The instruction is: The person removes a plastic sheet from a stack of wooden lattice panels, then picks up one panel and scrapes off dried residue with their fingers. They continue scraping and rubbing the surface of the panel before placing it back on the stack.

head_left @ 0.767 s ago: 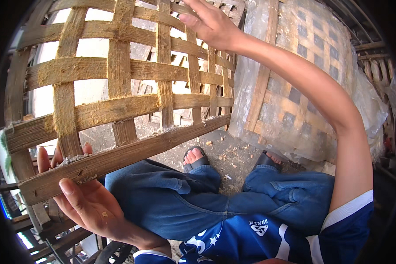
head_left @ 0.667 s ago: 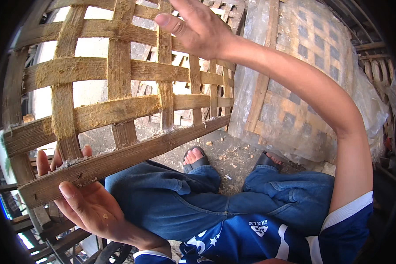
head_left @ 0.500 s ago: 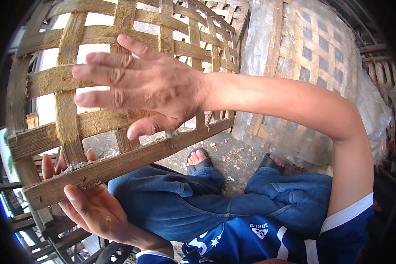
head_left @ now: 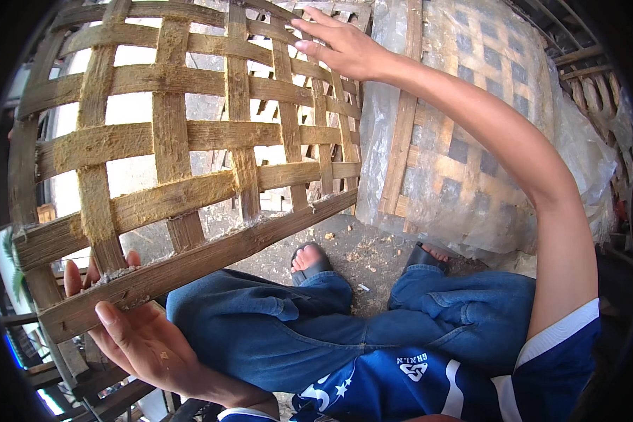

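Observation:
A woven wooden lattice rack (head_left: 170,126), crusted with yellowish residue on its slats, stands tilted across the left half of the view. My left hand (head_left: 144,344) is closed round the lower rail of its frame, thumb on the near side and fingertips showing behind. White crumbs lie along that rail. My right hand (head_left: 344,49) is stretched out at the rack's far right edge, fingers apart. It is over or touching the slats there; exact contact is unclear.
Right of the rack lies another lattice panel (head_left: 485,133) under clear plastic sheeting (head_left: 591,169). Crumbs litter the grey floor (head_left: 355,239) around my sandalled feet (head_left: 309,261). Dark wooden bars (head_left: 112,394) are at lower left.
My right hand has moved from over the middle of the rack to its far right edge. The rack has shifted slightly left; my left hand keeps its grip.

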Action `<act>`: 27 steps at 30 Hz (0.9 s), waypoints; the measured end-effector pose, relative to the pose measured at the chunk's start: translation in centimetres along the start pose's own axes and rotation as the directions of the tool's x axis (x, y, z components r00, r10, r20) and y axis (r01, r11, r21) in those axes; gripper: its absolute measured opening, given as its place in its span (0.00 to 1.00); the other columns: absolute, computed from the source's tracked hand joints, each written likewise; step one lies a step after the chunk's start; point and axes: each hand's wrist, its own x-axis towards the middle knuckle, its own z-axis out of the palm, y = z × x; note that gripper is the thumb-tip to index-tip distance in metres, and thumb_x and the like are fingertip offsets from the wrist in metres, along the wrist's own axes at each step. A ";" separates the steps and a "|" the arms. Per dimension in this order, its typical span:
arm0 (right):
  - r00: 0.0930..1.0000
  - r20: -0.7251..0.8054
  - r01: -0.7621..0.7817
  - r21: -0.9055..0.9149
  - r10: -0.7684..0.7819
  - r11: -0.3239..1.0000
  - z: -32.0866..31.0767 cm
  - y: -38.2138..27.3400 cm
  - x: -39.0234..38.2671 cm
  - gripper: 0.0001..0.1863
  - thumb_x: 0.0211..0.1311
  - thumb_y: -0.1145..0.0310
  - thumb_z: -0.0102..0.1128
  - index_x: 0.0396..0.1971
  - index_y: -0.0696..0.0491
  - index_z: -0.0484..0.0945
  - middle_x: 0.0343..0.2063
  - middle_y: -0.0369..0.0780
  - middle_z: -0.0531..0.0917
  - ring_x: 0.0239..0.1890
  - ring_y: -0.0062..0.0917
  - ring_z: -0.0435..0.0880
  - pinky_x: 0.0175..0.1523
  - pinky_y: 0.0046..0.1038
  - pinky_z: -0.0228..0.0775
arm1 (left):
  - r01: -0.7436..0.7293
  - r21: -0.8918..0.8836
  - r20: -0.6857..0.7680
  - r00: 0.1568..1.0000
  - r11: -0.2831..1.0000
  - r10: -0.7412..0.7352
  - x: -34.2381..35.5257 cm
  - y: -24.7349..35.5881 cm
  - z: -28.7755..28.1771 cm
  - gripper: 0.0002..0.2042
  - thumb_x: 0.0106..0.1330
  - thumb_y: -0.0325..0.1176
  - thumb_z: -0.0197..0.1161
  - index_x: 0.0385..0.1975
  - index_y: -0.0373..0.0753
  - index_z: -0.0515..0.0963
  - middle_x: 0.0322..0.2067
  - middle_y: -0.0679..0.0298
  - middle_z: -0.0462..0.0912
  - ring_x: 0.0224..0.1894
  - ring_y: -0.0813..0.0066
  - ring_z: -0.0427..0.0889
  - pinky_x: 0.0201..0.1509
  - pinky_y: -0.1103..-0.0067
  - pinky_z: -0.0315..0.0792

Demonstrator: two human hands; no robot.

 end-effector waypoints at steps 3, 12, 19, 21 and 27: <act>0.939 -0.215 0.289 0.071 -0.269 0.955 -0.1 -7.5 1.5 0.32 0.72 0.42 0.40 0.68 0.45 0.64 0.70 0.58 0.54 0.73 0.46 0.54 0.76 0.42 0.47 | -0.024 0.026 -0.062 0.998 0.999 0.026 0.0 0.0 1.1 0.24 0.77 0.36 0.45 0.68 0.30 0.57 0.67 0.50 0.61 0.63 0.53 0.70 0.69 0.61 0.66; 0.785 -0.121 0.612 0.000 -0.608 0.791 6.9 -13.7 0.1 0.39 0.65 0.27 0.27 0.73 0.25 0.43 0.76 0.33 0.40 0.76 0.37 0.43 0.73 0.60 0.40 | 0.074 0.113 -0.111 0.992 0.991 -0.061 0.1 0.2 0.5 0.24 0.77 0.36 0.46 0.66 0.29 0.58 0.67 0.53 0.60 0.66 0.61 0.68 0.69 0.59 0.67; 0.986 0.098 0.155 -0.290 -0.131 0.944 2.1 -1.1 -1.3 0.39 0.68 0.31 0.26 0.75 0.32 0.37 0.76 0.37 0.40 0.76 0.39 0.43 0.76 0.55 0.31 | 0.017 0.019 -0.048 0.999 1.000 -0.016 0.6 -0.2 -0.1 0.25 0.76 0.35 0.47 0.68 0.29 0.55 0.64 0.50 0.66 0.64 0.63 0.71 0.67 0.57 0.69; 0.984 -0.082 0.134 -0.245 -0.158 0.960 -0.7 0.8 -0.5 0.37 0.71 0.49 0.46 0.69 0.61 0.55 0.67 0.62 0.58 0.71 0.55 0.56 0.73 0.42 0.51 | 0.037 -0.020 -0.028 0.999 0.999 -0.038 0.3 -0.2 -0.1 0.25 0.76 0.36 0.46 0.69 0.30 0.55 0.65 0.49 0.61 0.66 0.61 0.66 0.71 0.56 0.62; 0.851 -0.145 0.484 -0.157 -0.505 0.861 -3.1 -7.7 2.5 0.37 0.72 0.48 0.45 0.69 0.61 0.54 0.67 0.60 0.59 0.71 0.52 0.57 0.73 0.41 0.51 | 0.047 0.038 -0.098 0.994 0.998 -0.043 0.1 -0.5 -0.1 0.27 0.76 0.38 0.46 0.68 0.28 0.55 0.67 0.48 0.58 0.66 0.59 0.66 0.72 0.56 0.60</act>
